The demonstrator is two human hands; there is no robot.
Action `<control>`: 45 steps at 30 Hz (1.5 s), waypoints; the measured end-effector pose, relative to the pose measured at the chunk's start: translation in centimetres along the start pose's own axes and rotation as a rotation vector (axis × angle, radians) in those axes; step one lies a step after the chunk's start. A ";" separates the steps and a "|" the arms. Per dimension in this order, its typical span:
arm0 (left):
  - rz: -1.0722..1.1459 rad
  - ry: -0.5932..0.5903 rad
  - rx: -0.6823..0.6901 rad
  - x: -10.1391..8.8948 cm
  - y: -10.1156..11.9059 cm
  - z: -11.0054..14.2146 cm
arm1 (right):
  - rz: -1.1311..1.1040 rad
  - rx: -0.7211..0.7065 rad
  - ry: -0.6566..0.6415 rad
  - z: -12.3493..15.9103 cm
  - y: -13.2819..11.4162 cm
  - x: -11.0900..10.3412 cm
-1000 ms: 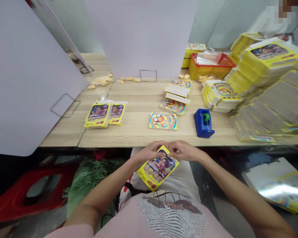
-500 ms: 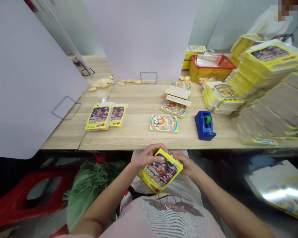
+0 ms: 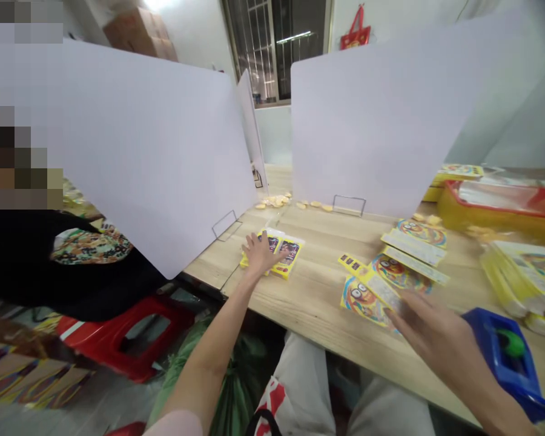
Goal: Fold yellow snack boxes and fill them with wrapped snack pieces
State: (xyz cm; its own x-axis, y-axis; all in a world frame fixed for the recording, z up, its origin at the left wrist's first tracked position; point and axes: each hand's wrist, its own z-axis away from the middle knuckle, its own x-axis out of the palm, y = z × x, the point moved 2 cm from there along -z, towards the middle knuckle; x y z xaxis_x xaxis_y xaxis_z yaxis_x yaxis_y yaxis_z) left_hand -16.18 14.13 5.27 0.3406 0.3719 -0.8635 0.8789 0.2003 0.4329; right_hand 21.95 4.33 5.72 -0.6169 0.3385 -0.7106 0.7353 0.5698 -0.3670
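Note:
My left hand [image 3: 261, 254] is stretched over two yellow picture boxes [image 3: 290, 257] lying side by side at the left of the table. Its fingers are spread, with the palm over the left box. At the right, my right hand [image 3: 429, 324], blurred by motion, grips the right end of a yellow box [image 3: 367, 278] with a round cartoon face on its front. The box is tilted, so a narrow yellow side with small dark pictures shows. Just behind it lie more cartoon-face boxes [image 3: 402, 272], partly covered by pale narrow strips [image 3: 418, 245].
A blue tape dispenser [image 3: 504, 351] stands beside my right forearm. Farther right are stacked boxes [image 3: 522, 278] and a yellow basket with a red rim [image 3: 495, 212]. White dividers [image 3: 367, 127] stand on the table. A person in black [image 3: 27, 260] sits at the left near a red stool [image 3: 113, 339].
The view has swung left. My hands have parted from the box held over my lap: the left has reached to the boxes at left, the right to a cartoon-face box.

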 end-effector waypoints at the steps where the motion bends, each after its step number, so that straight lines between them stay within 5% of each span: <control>1: -0.095 -0.056 -0.057 0.1 -0.9 -1.4 | 0.105 -0.075 0.009 -0.3 0.8 0.8; 4: -0.212 -0.232 -0.172 0.8 -2.5 -3.4 | 0.317 -0.215 -0.019 0.6 2.9 4.5; 8: -0.156 -0.072 -0.113 1.3 -2.0 -1.8 | 0.307 -0.159 -0.036 3.0 2.9 7.7; 10: -0.104 0.004 -0.023 1.8 -1.3 -0.2 | 0.165 -0.051 0.012 3.5 1.4 8.1; 13: -0.068 -0.071 0.011 3.2 -0.7 1.9 | -0.099 0.097 0.005 3.3 -1.5 9.4; 20: -0.026 -0.107 0.069 4.5 -0.8 4.0 | -0.663 0.440 -0.159 2.1 -4.8 16.5; 24: 0.260 -0.035 0.075 4.9 -0.5 6.2 | -1.067 0.550 -0.157 0.0 -6.5 19.2; 29: 0.855 -0.101 0.104 4.5 0.7 11.8 | -1.236 0.593 -0.211 1.7 -7.4 16.9; 32: 1.074 -0.274 0.119 3.9 2.3 16.5 | -1.214 0.624 -0.195 5.6 -6.9 12.9; 36: 1.274 -0.587 0.137 4.7 4.9 22.9 | -1.090 0.725 -0.020 10.7 -5.6 7.9; 41: 1.245 -0.919 0.157 7.1 5.7 27.2 | -0.970 0.871 0.008 17.0 -4.3 5.8; 45: 1.033 -0.886 0.238 7.7 6.1 26.7 | -0.806 0.824 0.033 18.9 -4.2 5.1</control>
State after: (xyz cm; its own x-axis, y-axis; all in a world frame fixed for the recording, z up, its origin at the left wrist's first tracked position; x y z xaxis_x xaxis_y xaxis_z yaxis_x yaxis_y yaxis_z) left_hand 0.74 -5.96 -5.61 0.8843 -0.4574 -0.0941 0.1047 -0.0021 0.9945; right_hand 21.05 -10.47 -7.74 -0.9890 0.1247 -0.0798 0.0769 -0.0281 -0.9966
